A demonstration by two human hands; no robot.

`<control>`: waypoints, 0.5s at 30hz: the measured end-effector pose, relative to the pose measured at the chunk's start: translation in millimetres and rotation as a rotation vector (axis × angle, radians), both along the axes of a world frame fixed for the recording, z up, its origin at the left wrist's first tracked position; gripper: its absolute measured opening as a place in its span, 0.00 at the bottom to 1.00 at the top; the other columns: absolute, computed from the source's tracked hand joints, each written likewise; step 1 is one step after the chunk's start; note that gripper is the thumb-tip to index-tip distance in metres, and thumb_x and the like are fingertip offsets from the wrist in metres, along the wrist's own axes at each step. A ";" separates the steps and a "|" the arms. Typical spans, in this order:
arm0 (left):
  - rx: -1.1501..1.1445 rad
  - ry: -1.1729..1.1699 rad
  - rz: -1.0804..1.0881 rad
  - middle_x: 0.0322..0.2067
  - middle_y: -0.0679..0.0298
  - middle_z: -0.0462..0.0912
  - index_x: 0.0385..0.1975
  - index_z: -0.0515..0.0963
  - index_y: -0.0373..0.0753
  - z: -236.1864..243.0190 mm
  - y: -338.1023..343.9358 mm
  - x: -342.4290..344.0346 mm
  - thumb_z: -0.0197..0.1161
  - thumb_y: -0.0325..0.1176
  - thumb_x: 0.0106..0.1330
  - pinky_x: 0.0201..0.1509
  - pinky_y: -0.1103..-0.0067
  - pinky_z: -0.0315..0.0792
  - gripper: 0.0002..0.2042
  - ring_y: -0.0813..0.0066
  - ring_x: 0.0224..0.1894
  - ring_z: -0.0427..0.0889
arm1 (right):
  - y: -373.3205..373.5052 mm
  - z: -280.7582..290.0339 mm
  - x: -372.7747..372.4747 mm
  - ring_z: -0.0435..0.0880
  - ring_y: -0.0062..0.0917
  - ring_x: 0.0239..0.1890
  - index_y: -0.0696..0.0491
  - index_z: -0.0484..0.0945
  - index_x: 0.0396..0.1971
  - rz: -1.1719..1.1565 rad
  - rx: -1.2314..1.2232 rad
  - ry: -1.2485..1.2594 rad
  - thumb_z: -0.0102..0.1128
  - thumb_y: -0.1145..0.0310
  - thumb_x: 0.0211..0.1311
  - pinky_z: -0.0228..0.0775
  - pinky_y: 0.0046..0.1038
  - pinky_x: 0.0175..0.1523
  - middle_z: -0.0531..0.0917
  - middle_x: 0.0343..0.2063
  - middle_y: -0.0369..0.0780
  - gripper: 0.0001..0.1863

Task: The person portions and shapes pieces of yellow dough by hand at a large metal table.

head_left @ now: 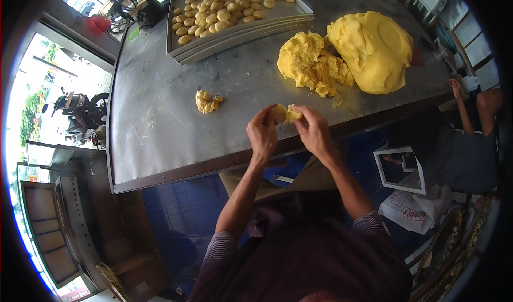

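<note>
My left hand (pixel 263 133) grips a flattened pale round of dough (pixel 278 113) just above the near edge of the metal table (pixel 149 136). Beside it, my right hand (pixel 316 132) pinches a small lump of yellow paste (pixel 294 114) that meets the round. A small pile of pale pieces (pixel 208 102) lies left of my hands. Beyond them are a crumbly yellow heap (pixel 302 61) and, touching it on the right, a large smooth yellow mass (pixel 371 51).
A stack of trays (pixel 240 43) bearing several pale dough balls stands at the back. A seated person, with one hand (pixel 457 88) raised, is at the right, near a white-framed box (pixel 399 183) and a white sack (pixel 406 208). Motorbikes (pixel 80 109) stand outside the left opening.
</note>
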State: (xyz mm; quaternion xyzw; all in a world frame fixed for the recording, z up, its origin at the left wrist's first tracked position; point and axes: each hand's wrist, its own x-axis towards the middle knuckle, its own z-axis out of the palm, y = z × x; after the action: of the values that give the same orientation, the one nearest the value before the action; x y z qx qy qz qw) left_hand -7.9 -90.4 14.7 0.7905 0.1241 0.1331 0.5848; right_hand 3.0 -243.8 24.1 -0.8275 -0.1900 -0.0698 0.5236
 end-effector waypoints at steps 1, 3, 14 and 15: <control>0.019 -0.014 -0.049 0.35 0.50 0.87 0.43 0.83 0.31 6.1 -15.6 -2.9 0.58 0.30 0.69 0.46 0.72 0.77 0.11 0.64 0.40 0.87 | 7.4 -2.6 -0.5 0.81 0.48 0.44 0.62 0.78 0.44 -0.106 -0.059 -0.178 0.57 0.84 0.57 0.73 0.38 0.48 0.81 0.39 0.51 0.13; 0.066 -0.104 -0.130 0.35 0.50 0.87 0.42 0.82 0.30 6.5 -22.6 -2.5 0.59 0.30 0.69 0.43 0.73 0.79 0.10 0.66 0.42 0.87 | 2.2 -6.9 9.6 0.81 0.47 0.44 0.61 0.80 0.42 -0.064 -0.002 -0.075 0.59 0.84 0.56 0.73 0.38 0.48 0.82 0.37 0.50 0.13; 0.304 -0.063 -0.250 0.28 0.48 0.84 0.36 0.78 0.35 -17.0 8.5 9.8 0.71 0.28 0.51 0.36 0.64 0.78 0.13 0.46 0.35 0.83 | 13.5 10.8 6.0 0.85 0.37 0.42 0.59 0.84 0.40 0.030 0.159 0.061 0.63 0.82 0.55 0.79 0.29 0.45 0.85 0.40 0.46 0.12; 0.328 0.001 -0.256 0.30 0.48 0.84 0.38 0.77 0.35 -17.8 5.6 8.8 0.72 0.28 0.50 0.39 0.64 0.78 0.16 0.47 0.37 0.84 | 12.7 9.7 5.9 0.85 0.38 0.41 0.60 0.84 0.40 0.033 0.069 0.001 0.63 0.82 0.54 0.78 0.30 0.45 0.85 0.40 0.46 0.13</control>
State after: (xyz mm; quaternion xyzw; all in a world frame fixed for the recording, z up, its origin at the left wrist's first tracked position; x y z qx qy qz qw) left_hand 0.9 -84.8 -3.1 0.8846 -0.0004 0.0756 0.4602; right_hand 8.9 -231.1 33.9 -0.8057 -0.2011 -0.0671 0.5530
